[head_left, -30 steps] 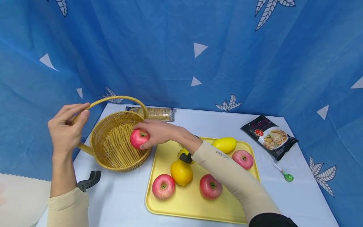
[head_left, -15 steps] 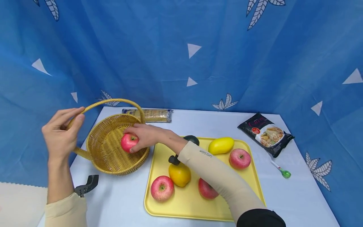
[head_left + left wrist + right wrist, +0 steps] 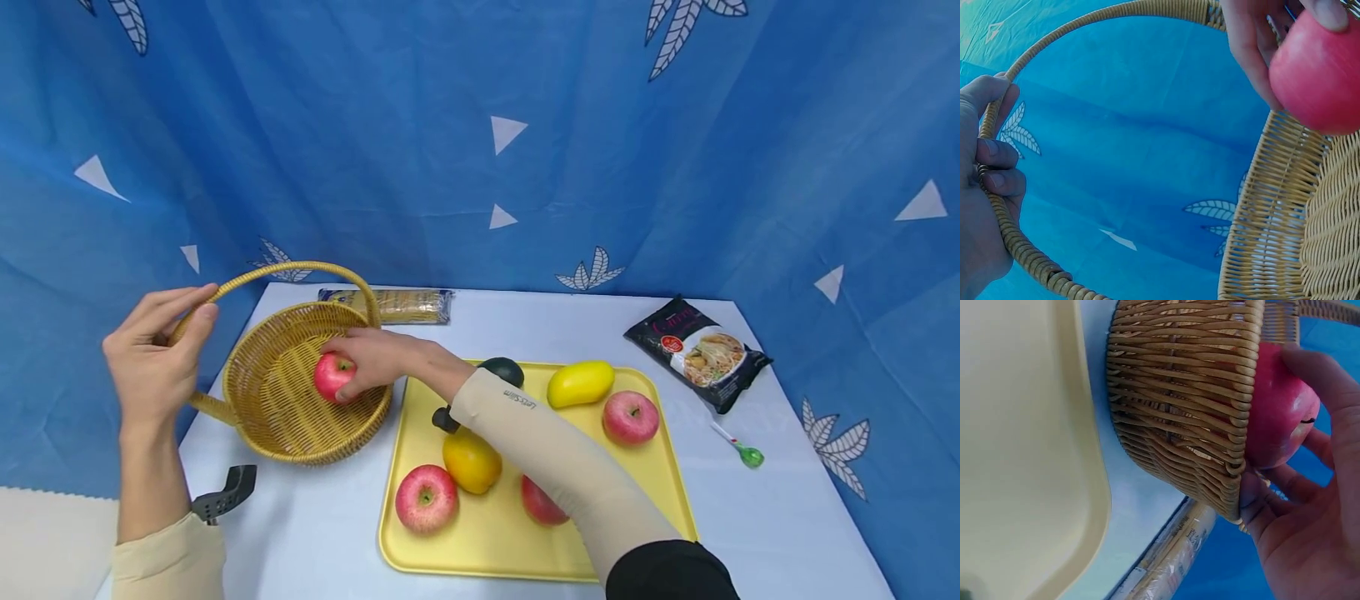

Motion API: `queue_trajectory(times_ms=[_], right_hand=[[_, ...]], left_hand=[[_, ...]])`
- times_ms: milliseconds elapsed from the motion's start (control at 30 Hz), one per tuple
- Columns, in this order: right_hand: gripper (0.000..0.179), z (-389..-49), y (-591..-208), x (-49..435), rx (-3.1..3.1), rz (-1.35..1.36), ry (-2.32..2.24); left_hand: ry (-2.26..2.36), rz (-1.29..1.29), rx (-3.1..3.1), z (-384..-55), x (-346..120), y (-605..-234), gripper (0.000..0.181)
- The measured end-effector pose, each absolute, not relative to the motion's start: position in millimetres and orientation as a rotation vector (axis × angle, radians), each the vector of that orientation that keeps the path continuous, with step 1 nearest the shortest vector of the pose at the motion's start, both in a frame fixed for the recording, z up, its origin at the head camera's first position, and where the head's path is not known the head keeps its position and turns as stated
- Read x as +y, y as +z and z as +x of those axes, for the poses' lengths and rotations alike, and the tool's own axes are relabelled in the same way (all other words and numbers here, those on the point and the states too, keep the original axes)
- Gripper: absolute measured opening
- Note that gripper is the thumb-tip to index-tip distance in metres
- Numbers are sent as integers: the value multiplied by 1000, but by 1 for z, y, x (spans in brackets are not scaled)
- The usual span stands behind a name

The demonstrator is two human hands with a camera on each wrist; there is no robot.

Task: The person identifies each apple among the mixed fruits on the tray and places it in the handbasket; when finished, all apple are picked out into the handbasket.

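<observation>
My left hand (image 3: pixel 153 354) grips the handle of a round wicker basket (image 3: pixel 255 417), fingers curled round it in the left wrist view. The basket stands on the white table at the left, its handle upright. Inside its rim my right hand (image 3: pixel 378 360) holds a red apple (image 3: pixel 332 379), thumb on one side and fingers on the other. In the right wrist view the apple (image 3: pixel 1279 406) shows just past the woven rim, stem toward the palm. Below the apple, the woven floor of the basket holds nothing else that shows.
A yellow tray (image 3: pixel 480 558) bears several apples, a mango-like yellow fruit (image 3: pixel 581 383), an orange-yellow fruit (image 3: pixel 471 462) and a dark green item (image 3: pixel 504 371) partly behind the right arm. Beyond lie a noodle packet (image 3: pixel 412 306), a black food packet (image 3: pixel 697 354) and a green spoon (image 3: pixel 750 456).
My right hand has carried the apple left and further into the basket. My left hand keeps hold of the handle. The head view has shifted slightly.
</observation>
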State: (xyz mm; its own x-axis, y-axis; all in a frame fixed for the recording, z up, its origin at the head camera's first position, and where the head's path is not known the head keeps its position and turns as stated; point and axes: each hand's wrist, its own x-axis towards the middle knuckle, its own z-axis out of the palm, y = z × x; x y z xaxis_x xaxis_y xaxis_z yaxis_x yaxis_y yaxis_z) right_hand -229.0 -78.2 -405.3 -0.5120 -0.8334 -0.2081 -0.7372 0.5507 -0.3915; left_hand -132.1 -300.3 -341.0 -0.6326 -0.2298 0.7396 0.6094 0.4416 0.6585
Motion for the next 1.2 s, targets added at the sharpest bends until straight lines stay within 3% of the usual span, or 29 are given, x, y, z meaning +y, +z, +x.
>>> queue_trajectory(times_ms=[1200], right_hand=[[73,-224,-419,-91,2478,-1178,-212]], left_hand=[[-1257,-280,-1911,-128,-297,-337,18]])
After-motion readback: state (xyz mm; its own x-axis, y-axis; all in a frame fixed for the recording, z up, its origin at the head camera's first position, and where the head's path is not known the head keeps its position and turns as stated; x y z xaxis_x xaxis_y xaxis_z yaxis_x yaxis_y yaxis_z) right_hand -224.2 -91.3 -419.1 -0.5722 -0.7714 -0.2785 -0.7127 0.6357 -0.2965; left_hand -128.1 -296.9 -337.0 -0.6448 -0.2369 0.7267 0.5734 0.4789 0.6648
